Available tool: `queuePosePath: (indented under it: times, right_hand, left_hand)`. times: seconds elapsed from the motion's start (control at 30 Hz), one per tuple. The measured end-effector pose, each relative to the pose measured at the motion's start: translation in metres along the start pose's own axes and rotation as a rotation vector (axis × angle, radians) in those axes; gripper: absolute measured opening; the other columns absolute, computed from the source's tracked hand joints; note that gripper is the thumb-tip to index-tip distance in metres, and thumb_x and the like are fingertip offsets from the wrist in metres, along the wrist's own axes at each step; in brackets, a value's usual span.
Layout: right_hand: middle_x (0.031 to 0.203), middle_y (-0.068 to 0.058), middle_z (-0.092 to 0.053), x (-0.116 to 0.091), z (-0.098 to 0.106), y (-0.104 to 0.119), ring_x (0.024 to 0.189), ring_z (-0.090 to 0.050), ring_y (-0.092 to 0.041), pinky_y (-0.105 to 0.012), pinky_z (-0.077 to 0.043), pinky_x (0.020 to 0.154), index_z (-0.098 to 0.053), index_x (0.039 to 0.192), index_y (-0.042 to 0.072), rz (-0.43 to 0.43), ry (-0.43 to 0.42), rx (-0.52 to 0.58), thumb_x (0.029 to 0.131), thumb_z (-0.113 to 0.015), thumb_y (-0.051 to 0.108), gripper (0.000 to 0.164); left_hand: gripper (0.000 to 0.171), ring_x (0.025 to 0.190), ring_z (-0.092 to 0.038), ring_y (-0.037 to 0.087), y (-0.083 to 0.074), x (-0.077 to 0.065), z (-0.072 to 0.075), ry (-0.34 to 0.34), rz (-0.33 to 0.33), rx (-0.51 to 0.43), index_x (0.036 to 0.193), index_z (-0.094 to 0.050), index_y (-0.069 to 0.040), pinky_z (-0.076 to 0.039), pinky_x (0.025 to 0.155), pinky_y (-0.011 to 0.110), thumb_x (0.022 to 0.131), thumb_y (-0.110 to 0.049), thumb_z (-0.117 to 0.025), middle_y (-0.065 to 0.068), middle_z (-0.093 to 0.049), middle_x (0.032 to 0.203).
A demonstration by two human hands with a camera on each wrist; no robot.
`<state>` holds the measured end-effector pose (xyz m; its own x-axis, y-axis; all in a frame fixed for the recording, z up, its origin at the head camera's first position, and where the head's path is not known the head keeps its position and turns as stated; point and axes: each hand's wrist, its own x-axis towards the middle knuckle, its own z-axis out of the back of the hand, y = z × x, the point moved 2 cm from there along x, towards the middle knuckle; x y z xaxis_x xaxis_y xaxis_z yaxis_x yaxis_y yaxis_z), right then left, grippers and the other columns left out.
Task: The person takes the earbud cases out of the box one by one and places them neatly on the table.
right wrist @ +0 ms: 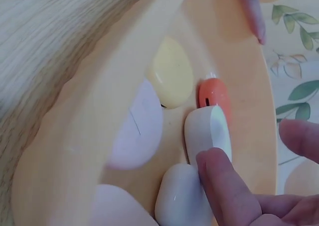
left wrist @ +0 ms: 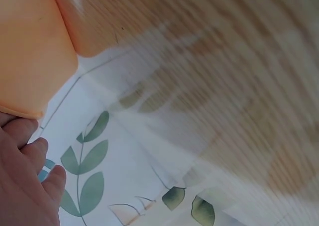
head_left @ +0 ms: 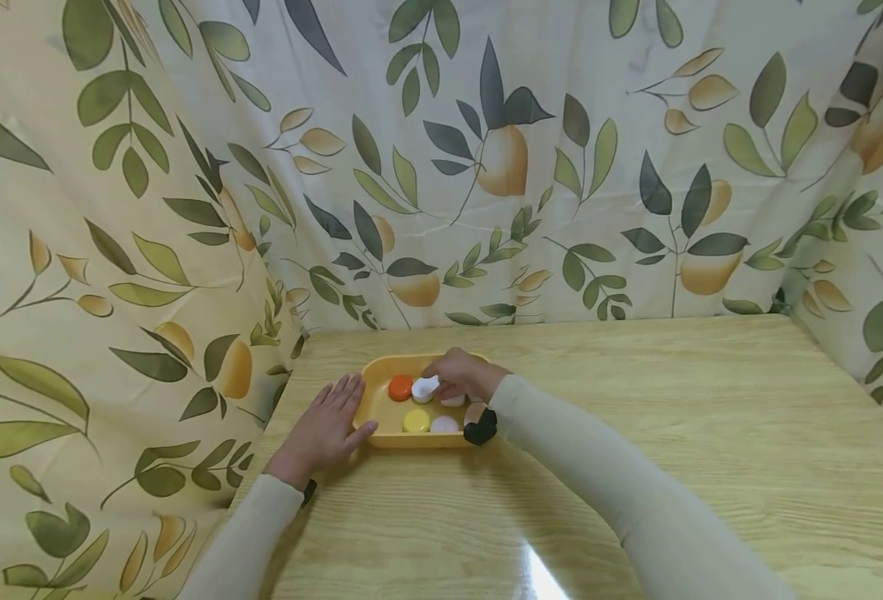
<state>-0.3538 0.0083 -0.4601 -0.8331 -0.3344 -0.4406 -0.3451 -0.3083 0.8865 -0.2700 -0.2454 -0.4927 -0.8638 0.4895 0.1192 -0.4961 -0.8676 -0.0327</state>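
Yellow tray (head_left: 390, 441) against left grip (head_left: 326, 427); right grip (head_left: 473, 375) touches white piece (head_left: 423, 390)

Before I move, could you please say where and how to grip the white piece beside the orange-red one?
I'd come from above, pinching the white piece by its rounded near and far sides: the orange-red piece and another pale piece crowd its left and right, while its near side faces bare tray floor.

This is looking like a cloth-screened nook, the view not revealing whether home or studio: leaf-and-fruit patterned cloth (head_left: 441, 242) is hanging across the top and left of the frame, wrapping round at the right, and a wood-grain desk (head_left: 674, 400) is spreading across the lower middle
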Motion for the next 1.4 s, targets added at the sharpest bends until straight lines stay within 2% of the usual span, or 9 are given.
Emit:
queuePosePath:
  times: [0.07,0.13,0.3,0.57,0.7,0.87,1.03,1.27,1.4]
  right_hand:
    - [0.087,-0.01,-0.049,0.0,0.001,0.001,0.1,-0.067,-0.034,-0.04,-0.054,0.085,-0.049,0.129,-0.01,-0.009,-0.018,-0.007,0.091,-0.065,0.011,0.046]
    - [0.082,-0.009,-0.052,0.0,0.002,0.001,0.099,-0.067,-0.034,-0.039,-0.054,0.085,-0.046,0.133,-0.01,-0.019,-0.022,0.001,0.09,-0.065,0.01,0.051]
    - [0.109,-0.025,-0.061,0.002,0.001,0.0,0.101,-0.064,-0.037,-0.041,-0.052,0.09,-0.036,0.141,-0.01,-0.038,0.007,0.049,0.091,-0.065,0.011,0.061]
    - [0.105,-0.016,-0.058,-0.001,-0.014,-0.002,0.083,-0.058,-0.021,-0.038,-0.049,0.093,-0.057,0.126,-0.006,-0.053,0.053,-0.03,0.092,-0.064,0.015,0.041]
    - [0.105,-0.015,-0.057,0.001,-0.018,-0.005,0.091,-0.061,-0.025,-0.039,-0.052,0.09,-0.055,0.123,-0.007,-0.038,0.03,-0.036,0.09,-0.068,0.017,0.043]
    - [0.094,-0.009,-0.05,0.007,-0.028,-0.007,0.09,-0.056,-0.027,-0.041,-0.051,0.09,-0.058,0.108,-0.003,-0.037,0.05,0.028,0.091,-0.066,0.014,0.026]
    - [0.1,-0.01,-0.05,0.011,-0.037,-0.006,0.1,-0.057,-0.03,-0.042,-0.05,0.093,-0.057,0.115,-0.007,-0.04,0.03,0.05,0.091,-0.066,0.013,0.032]
    - [0.095,-0.011,-0.057,0.017,-0.04,-0.006,0.09,-0.058,-0.027,-0.042,-0.052,0.089,-0.065,0.103,-0.005,-0.041,-0.005,0.013,0.089,-0.067,0.014,0.024]
    - [0.096,-0.011,-0.058,0.019,-0.042,-0.005,0.089,-0.057,-0.027,-0.041,-0.052,0.089,-0.065,0.104,-0.005,-0.045,-0.009,0.015,0.09,-0.066,0.013,0.023]
  left_hand:
    - [0.083,0.147,-0.01,0.029,0.0,0.0,0.0,0.003,0.004,-0.007,0.153,-0.021,0.002,-0.009,0.117,0.048,0.1,-0.061,-0.03,0.013,-0.017,0.16]
    - [0.083,0.147,-0.01,0.028,0.0,0.0,0.001,0.009,0.011,-0.01,0.153,-0.02,0.001,-0.009,0.117,0.047,0.1,-0.061,-0.029,0.013,-0.016,0.16]
    - [0.083,0.147,-0.011,0.029,0.001,-0.001,0.002,0.016,0.022,0.005,0.153,-0.02,0.001,-0.011,0.116,0.047,0.1,-0.062,-0.026,0.012,-0.015,0.16]
    - [0.083,0.147,-0.01,0.028,0.001,-0.001,-0.002,0.016,0.022,-0.021,0.154,-0.019,0.0,-0.009,0.117,0.046,0.1,-0.062,-0.026,0.013,-0.016,0.16]
    - [0.082,0.147,-0.009,0.027,0.001,-0.002,-0.004,0.012,0.026,-0.028,0.154,-0.019,0.0,-0.009,0.117,0.046,0.1,-0.061,-0.026,0.014,-0.017,0.16]
    - [0.082,0.147,-0.01,0.026,0.002,-0.002,-0.005,0.0,0.024,-0.024,0.153,-0.02,0.0,-0.01,0.117,0.046,0.1,-0.061,-0.027,0.014,-0.018,0.16]
    - [0.082,0.147,-0.012,0.027,0.002,-0.003,-0.003,-0.003,0.017,-0.012,0.153,-0.021,0.002,-0.012,0.116,0.047,0.1,-0.061,-0.027,0.014,-0.018,0.159]
    - [0.082,0.147,-0.011,0.026,0.001,-0.001,0.0,0.007,0.019,-0.016,0.154,-0.02,0.0,-0.011,0.117,0.047,0.1,-0.062,-0.026,0.012,-0.017,0.16]
    - [0.082,0.147,-0.011,0.026,0.002,-0.001,0.0,0.008,0.021,-0.023,0.154,-0.019,0.0,-0.012,0.116,0.047,0.1,-0.062,-0.026,0.011,-0.016,0.16]
